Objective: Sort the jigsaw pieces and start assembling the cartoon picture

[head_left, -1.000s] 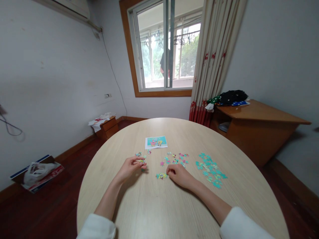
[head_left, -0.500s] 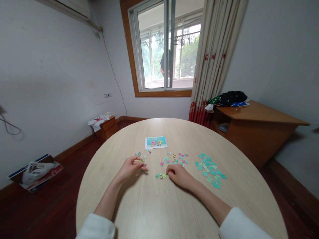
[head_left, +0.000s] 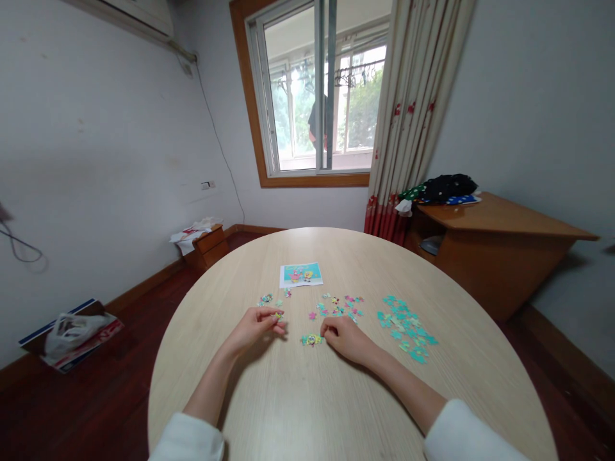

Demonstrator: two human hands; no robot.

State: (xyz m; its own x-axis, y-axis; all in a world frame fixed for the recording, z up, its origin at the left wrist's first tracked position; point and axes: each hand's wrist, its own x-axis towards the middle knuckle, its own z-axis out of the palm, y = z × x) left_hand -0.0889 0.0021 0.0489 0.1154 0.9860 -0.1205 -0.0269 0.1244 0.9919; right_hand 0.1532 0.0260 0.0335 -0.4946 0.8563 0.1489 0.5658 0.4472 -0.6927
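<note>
Between the thumb and fingers of my left hand (head_left: 258, 327) is a small yellowish jigsaw piece (head_left: 278, 315), lifted over the table. My right hand (head_left: 346, 337) rests on the tabletop with its fingers curled. Its fingertips touch the right end of a small joined strip of puzzle pieces (head_left: 311, 340), yellow with a cartoon face and teal at the left. Whether those fingers pinch a piece of their own is hidden. Beyond the right hand lie loose pink, teal and yellow pieces (head_left: 335, 301). A few more multicoloured pieces (head_left: 266, 299) lie past my left hand.
A printed cartoon picture (head_left: 302, 274) lies farther back on the round wooden table (head_left: 365, 410). Many teal pieces (head_left: 406, 325) are spread at the right. Beyond the table stand a wooden desk (head_left: 500, 221) with cloth on it and a small cabinet (head_left: 210, 248).
My left hand has drawn slightly back toward me, and the yellowish piece now shows in its fingers. The right hand and the joined strip have stayed in place.
</note>
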